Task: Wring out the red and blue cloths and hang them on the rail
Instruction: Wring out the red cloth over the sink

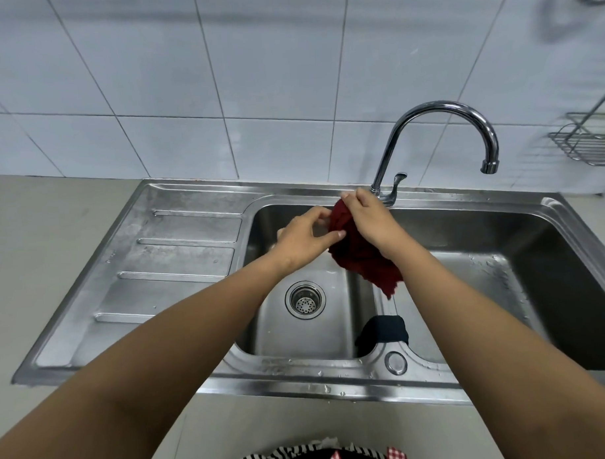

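Note:
I hold the dark red cloth [358, 258] above the steel sink [327, 189], over the divider between its two basins. My right hand [372, 218] grips the cloth's top edge near the tap base. My left hand [303, 238] pinches the cloth's left side with thumb and fingers. The cloth hangs crumpled, its lower corner pointing down. The dark blue cloth [383, 331] lies draped over the divider at the sink's near side. No rail is clearly in view.
A curved chrome tap [441, 121] rises behind the sink, spout over the right basin. The left basin has a drain strainer [305, 299]. A ribbed drainboard [165, 254] lies left. A wire rack [586, 144] hangs on the tiled wall at right.

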Available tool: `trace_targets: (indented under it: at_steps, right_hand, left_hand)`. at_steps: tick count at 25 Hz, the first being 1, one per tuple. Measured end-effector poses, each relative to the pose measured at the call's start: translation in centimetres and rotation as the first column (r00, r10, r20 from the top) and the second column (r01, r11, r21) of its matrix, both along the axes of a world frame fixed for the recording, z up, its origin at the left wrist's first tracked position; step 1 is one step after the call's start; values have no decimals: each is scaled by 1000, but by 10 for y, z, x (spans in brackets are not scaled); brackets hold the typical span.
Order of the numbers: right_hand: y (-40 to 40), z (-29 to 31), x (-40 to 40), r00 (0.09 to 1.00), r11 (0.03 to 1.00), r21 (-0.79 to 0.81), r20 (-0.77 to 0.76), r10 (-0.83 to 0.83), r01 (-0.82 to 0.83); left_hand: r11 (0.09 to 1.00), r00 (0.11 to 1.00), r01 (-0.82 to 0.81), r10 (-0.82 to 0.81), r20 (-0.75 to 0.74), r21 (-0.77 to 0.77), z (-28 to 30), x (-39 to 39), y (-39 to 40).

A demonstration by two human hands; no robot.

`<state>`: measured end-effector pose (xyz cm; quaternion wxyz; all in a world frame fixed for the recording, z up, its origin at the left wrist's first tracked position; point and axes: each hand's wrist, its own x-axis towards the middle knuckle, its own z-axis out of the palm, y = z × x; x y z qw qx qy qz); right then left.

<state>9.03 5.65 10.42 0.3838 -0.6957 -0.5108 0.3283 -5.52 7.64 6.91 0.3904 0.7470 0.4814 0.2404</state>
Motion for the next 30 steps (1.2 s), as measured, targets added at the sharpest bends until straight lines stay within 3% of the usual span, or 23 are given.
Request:
trace_targets:
  at_steps: [4,6,10,13,18,22,26,30]
  right_hand:
    - [-6,5,7,985,999,-25,-170,-29,26]
    - [-10,5,12,986,995,-97,-165,-32,16]
    - [-17,0,20,988,956,-275,-142,61,-98]
    - [-19,-3,15,981,924,-336,-123,152,-185]
    - [-15,3,8,976,987,-85,-182,119,-136]
    - [-6,-3,4,991,1000,3,-127,30,-30]
    - [3,-16,3,992,998,63,-122,35,-27]
    - [13,-20,3,919,973,20,-332,-212,231]
  left_hand:
    - [984,956,-46,93,277,-170,4,3,0]
    - [942,903,-82,208,376,-325,9,1,1]
    - [827,733,-7,386,560,-561,23,0,5]
    - [829,685,51,376,623,-556,27,2,7]
    - [872,731,51,300,613,-487,30,6,4]
    - [892,747,51,264,610,-449,33,5,4]
    - [907,769,17,258,585,-421,32,5,2]
    - [844,652,14,399,645,-536,31,5,5]
